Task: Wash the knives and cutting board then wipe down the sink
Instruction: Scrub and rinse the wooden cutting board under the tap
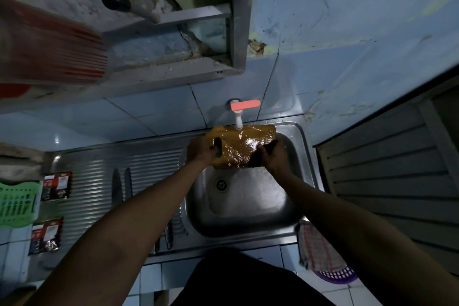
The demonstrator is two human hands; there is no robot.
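Cutting board [242,146] (wet) under tap [239,117], left hand [202,150] gripping handle end, right hand [269,156] opposite

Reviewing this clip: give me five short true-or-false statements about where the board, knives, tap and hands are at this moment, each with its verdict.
1. The cutting board is held under the tap, over the sink. True.
2. The left hand grips the board at its handle slot. True.
3. The right hand is off the board, turning the tap's lever. False: it is on the board's right end.
4. The two knives lie in the basin beside the drain. False: they lie on the ribbed drainboard left of the basin.
5. A checkered cloth hangs near the sink's front right corner. True.
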